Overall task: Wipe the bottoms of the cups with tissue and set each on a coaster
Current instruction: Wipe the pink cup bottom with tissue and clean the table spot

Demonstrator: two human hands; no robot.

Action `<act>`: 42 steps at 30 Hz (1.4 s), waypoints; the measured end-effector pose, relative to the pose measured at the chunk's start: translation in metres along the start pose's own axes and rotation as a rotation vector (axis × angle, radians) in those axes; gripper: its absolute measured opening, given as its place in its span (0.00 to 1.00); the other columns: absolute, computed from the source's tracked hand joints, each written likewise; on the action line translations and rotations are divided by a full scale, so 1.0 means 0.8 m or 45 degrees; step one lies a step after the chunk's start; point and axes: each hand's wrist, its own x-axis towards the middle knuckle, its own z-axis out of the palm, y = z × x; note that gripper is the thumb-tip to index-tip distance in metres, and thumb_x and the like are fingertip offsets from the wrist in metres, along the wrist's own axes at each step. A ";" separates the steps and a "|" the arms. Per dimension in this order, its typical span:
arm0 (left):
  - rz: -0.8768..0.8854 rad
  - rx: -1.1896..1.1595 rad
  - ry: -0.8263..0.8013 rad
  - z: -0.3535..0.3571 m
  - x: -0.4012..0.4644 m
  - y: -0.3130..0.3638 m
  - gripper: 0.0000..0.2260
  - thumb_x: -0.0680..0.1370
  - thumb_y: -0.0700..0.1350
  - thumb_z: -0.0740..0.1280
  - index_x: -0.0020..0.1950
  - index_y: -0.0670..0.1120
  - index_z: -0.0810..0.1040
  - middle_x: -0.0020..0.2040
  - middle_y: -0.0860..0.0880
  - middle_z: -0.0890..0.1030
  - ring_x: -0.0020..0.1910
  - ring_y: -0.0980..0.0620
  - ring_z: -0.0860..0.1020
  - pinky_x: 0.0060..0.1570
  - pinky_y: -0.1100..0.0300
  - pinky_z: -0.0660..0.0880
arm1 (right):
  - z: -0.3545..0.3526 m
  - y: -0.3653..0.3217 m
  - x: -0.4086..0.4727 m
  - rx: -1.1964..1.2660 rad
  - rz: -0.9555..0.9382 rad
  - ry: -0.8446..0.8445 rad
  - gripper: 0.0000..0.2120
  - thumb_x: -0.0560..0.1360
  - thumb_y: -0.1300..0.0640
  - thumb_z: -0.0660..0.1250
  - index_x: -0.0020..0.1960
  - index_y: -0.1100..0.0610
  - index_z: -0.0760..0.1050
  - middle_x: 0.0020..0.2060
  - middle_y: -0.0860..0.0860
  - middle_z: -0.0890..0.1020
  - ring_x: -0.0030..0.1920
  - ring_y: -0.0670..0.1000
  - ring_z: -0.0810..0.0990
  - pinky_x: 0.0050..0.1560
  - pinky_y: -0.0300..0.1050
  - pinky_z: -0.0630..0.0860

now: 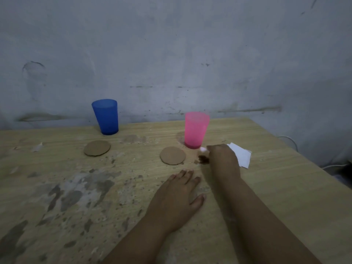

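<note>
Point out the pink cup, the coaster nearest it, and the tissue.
pink cup (195, 132): head view, middle of its side wall.
coaster (172, 155): head view, centre of its top face.
tissue (241, 155): head view, flat white part right of the right hand.

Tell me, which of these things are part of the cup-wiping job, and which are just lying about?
For the job: blue cup, pink cup, left coaster, right coaster, tissue, right hand holding a bit of tissue.

Lying about: dark stain, white cable.

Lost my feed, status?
Left hand flat on table. Right hand pinching white tissue. Pink plastic cup, blue plastic cup off coasters.
</note>
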 end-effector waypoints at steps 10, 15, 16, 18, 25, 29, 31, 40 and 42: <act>0.007 -0.028 0.049 0.005 0.003 -0.003 0.26 0.78 0.61 0.51 0.75 0.54 0.59 0.77 0.52 0.58 0.76 0.55 0.52 0.72 0.60 0.46 | 0.015 -0.012 -0.017 -0.088 -0.235 -0.269 0.15 0.75 0.62 0.60 0.60 0.55 0.76 0.55 0.55 0.79 0.56 0.53 0.77 0.56 0.44 0.71; 0.006 -0.039 0.051 0.003 0.003 -0.002 0.26 0.78 0.61 0.52 0.74 0.54 0.60 0.77 0.52 0.59 0.76 0.56 0.53 0.72 0.60 0.46 | -0.001 0.007 -0.038 0.002 -0.257 -0.318 0.18 0.75 0.61 0.58 0.64 0.56 0.73 0.63 0.55 0.76 0.61 0.55 0.76 0.61 0.48 0.71; 0.003 -0.042 0.053 0.003 0.002 -0.002 0.26 0.78 0.60 0.53 0.74 0.54 0.60 0.77 0.52 0.59 0.76 0.56 0.53 0.72 0.60 0.46 | 0.000 0.005 -0.036 -0.013 -0.221 -0.324 0.18 0.76 0.60 0.57 0.65 0.55 0.73 0.63 0.55 0.76 0.61 0.55 0.76 0.60 0.46 0.71; -0.005 -0.042 0.071 0.000 0.000 -0.001 0.25 0.78 0.59 0.53 0.74 0.53 0.60 0.76 0.52 0.60 0.75 0.55 0.54 0.72 0.60 0.47 | 0.005 -0.009 -0.029 -0.010 -0.157 -0.300 0.17 0.78 0.59 0.54 0.64 0.55 0.72 0.61 0.55 0.77 0.59 0.55 0.75 0.56 0.45 0.70; -0.031 0.059 0.033 0.001 -0.019 0.002 0.26 0.80 0.58 0.48 0.77 0.51 0.53 0.78 0.51 0.54 0.76 0.54 0.49 0.72 0.59 0.42 | 0.007 -0.003 -0.041 0.134 -0.069 -0.315 0.18 0.79 0.56 0.52 0.67 0.49 0.70 0.67 0.51 0.73 0.62 0.55 0.74 0.60 0.48 0.69; -0.029 0.016 0.084 -0.001 -0.016 0.000 0.25 0.80 0.57 0.50 0.76 0.52 0.58 0.77 0.52 0.58 0.76 0.55 0.52 0.73 0.59 0.45 | 0.008 -0.007 -0.028 0.114 -0.067 -0.270 0.18 0.79 0.58 0.51 0.64 0.54 0.73 0.62 0.56 0.76 0.59 0.57 0.74 0.56 0.47 0.69; -0.040 -0.019 0.099 -0.001 -0.015 0.000 0.24 0.79 0.57 0.52 0.75 0.52 0.60 0.76 0.52 0.60 0.75 0.56 0.53 0.72 0.60 0.47 | 0.010 -0.011 -0.030 0.117 -0.142 -0.334 0.19 0.79 0.58 0.52 0.67 0.53 0.70 0.66 0.55 0.74 0.62 0.57 0.73 0.60 0.46 0.67; -0.051 -0.027 0.102 0.000 -0.010 0.002 0.26 0.80 0.57 0.50 0.76 0.52 0.56 0.78 0.51 0.54 0.76 0.56 0.49 0.72 0.61 0.43 | 0.014 -0.006 -0.028 0.140 -0.187 -0.367 0.20 0.79 0.57 0.52 0.70 0.53 0.66 0.72 0.52 0.66 0.69 0.53 0.66 0.66 0.45 0.63; -0.059 -0.042 0.102 0.000 -0.011 0.001 0.26 0.80 0.58 0.51 0.76 0.52 0.55 0.78 0.51 0.54 0.76 0.56 0.49 0.72 0.62 0.43 | 0.016 -0.005 -0.034 0.172 -0.210 -0.391 0.19 0.79 0.56 0.53 0.68 0.50 0.69 0.72 0.49 0.67 0.69 0.53 0.68 0.65 0.45 0.64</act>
